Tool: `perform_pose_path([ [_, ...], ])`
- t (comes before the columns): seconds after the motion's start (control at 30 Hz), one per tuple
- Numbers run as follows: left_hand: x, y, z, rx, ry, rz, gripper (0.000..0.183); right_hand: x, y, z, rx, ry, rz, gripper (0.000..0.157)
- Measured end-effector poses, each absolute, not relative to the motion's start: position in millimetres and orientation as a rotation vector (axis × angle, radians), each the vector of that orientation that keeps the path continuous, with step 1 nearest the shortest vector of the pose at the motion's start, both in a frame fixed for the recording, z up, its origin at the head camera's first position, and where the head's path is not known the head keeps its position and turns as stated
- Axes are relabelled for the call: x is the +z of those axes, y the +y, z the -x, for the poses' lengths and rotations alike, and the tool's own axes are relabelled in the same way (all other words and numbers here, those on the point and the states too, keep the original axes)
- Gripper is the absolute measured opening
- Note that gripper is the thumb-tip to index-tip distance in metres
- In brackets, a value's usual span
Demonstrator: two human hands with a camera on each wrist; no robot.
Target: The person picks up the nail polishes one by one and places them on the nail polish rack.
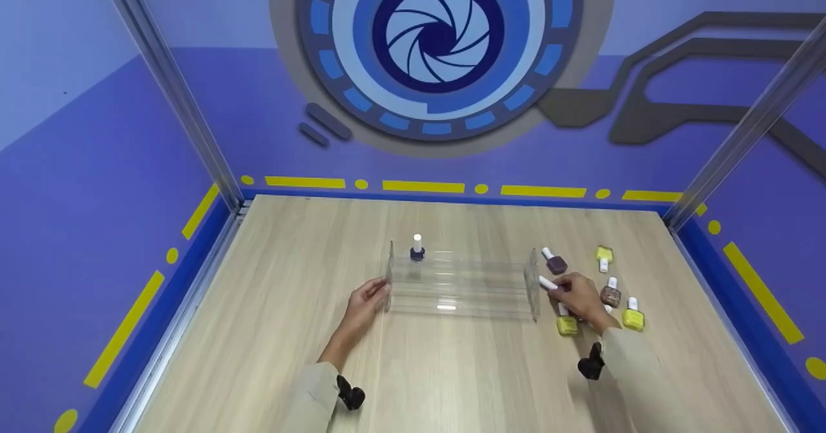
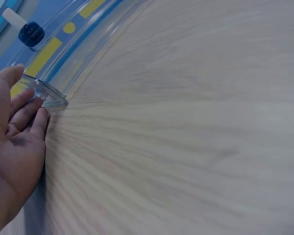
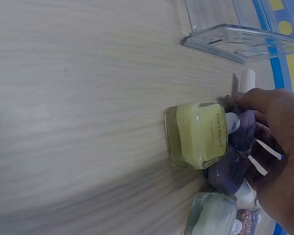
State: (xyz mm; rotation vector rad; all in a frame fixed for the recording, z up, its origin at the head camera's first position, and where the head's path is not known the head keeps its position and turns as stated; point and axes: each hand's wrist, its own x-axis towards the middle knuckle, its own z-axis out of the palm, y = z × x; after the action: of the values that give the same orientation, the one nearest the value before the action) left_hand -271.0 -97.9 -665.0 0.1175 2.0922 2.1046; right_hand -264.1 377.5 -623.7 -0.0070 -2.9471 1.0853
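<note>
Left hand: reaches in from the near edge of the worktop (image 1: pixel 452 381), palm turned inward; the left hand (image 1: pixel 364 304) has its thumb and bent fingers gripping the left end panel of the clear rack (image 1: pixel 464 288).
Right hand: the right hand (image 1: pixel 579 296) is bent over the bottles on the worktop's right side, thumb and fingers pinching a purple bottle (image 3: pixel 246 134), its white cap pointing at the rack's right end panel; whether they touch, I can't tell.
Rack: see-through, glossy, plastic-looking, with long tiers between two upright end panels, midway between the worktop's left and right edges.
On the rack: one dark navy bottle (image 1: pixel 417 253), upright on the back tier toward the left end, white cap up.
Bottle shapes: squarish, glassy bodies with slim white caps; the nearest yellow bottle (image 3: pixel 201 134) carries dark lettering.
Toward the right edge: another purple bottle (image 1: pixel 555 264) lying tilted, a far yellow bottle (image 1: pixel 604 253) with cap toward the near edge, a speckled bottle (image 1: pixel 610 295), and a rightmost yellow bottle (image 1: pixel 634 318).
In the way: the right hand covers part of the cluster; the nearest yellow bottle lies close below it.
Worktop surface: pale, streaky wood grain.
Sleeves: beige sleeves (image 1: pixel 635 368), a black piece at each wrist.
Behind: blue-purple wall (image 1: pixel 219 110) with yellow dashes.
</note>
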Motion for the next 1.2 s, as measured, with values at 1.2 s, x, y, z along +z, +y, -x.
perform_pose_path([
  [1.2,-668,-98,271,2.085,2.120,-0.144,0.050,-616,388,260,1.830,-2.480,0.505,0.046],
])
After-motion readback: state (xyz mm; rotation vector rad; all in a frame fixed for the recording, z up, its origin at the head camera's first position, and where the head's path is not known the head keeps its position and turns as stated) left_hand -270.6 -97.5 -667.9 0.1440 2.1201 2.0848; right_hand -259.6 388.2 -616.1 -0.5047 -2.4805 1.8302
